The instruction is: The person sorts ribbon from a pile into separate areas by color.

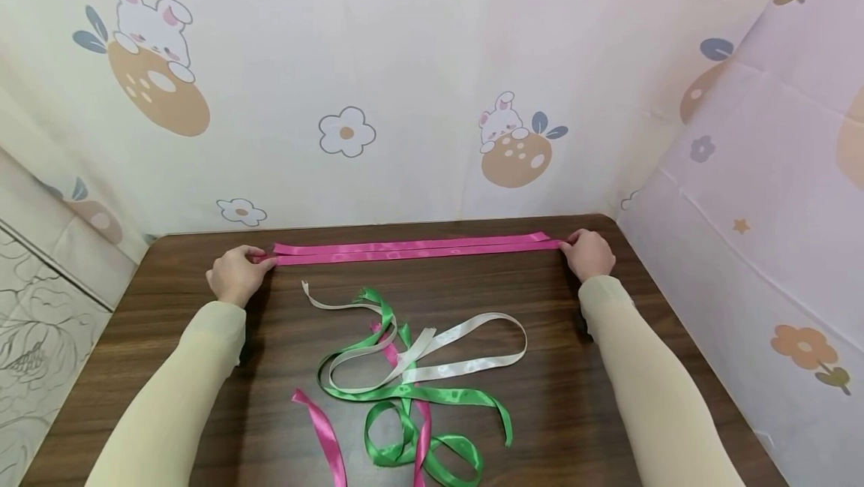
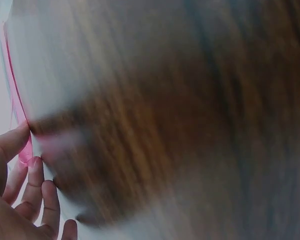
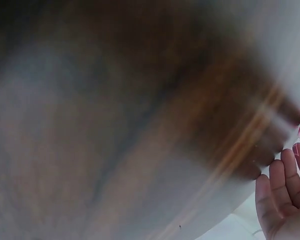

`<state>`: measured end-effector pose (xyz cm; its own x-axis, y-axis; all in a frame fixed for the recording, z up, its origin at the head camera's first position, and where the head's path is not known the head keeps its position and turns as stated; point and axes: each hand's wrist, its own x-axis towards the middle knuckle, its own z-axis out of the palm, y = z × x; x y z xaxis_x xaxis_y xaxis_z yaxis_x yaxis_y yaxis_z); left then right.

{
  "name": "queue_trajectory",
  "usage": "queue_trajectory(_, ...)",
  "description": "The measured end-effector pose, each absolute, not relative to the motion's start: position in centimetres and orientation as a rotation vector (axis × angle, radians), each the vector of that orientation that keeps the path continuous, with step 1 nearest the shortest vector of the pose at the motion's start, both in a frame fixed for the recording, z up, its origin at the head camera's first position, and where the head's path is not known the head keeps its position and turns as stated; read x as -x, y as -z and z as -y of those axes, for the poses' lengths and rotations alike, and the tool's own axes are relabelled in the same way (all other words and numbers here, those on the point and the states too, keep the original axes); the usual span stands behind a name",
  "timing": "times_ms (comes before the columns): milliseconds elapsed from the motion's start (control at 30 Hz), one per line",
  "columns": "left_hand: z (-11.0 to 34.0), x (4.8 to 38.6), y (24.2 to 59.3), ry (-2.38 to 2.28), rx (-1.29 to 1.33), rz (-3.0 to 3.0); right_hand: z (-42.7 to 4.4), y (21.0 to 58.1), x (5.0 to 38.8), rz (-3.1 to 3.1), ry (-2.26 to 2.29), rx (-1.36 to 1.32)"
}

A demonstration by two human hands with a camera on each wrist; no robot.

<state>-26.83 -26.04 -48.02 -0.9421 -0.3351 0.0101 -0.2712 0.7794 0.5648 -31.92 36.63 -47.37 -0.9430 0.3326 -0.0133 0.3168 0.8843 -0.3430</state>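
Note:
Two pink ribbon strips [image 1: 405,250] lie side by side, stretched straight along the back of the table. At their left end my left hand [image 1: 236,274] pinches the pink ribbon between thumb and finger; the left wrist view shows this pinch at the ribbon end [image 2: 25,150]. My right hand [image 1: 589,254] pinches the right end of the lower strip. In the right wrist view only part of the right hand [image 3: 285,195] shows, with a bit of pink at the frame's edge. The upper strip's right end lies short of the right hand.
Nearer on the brown wooden table [image 1: 540,427] lies a loose tangle of a white ribbon [image 1: 466,369], green ribbons [image 1: 459,395] and a pink ribbon [image 1: 424,434]. Another pink ribbon piece [image 1: 326,434] lies left of them. A patterned cloth [image 1: 418,59] hangs behind the table.

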Motion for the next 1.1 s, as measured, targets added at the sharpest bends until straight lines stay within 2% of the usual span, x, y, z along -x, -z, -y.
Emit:
queue_trajectory(400, 26.8, 26.1, 46.6, 0.959, -0.494, 2.826, -36.9, 45.3, 30.6, 3.044, -0.61, 0.395)
queue_trajectory(700, 26.2, 25.7, 44.9, 0.854, -0.275, 2.781, -36.6, 42.0, 29.9, 2.98, -0.555, 0.217)
queue_trajectory(1100, 23.9, 22.9, 42.8, 0.873, -0.015, 2.703, -33.4, 39.4, 27.0, 2.951, -0.466, -0.024)
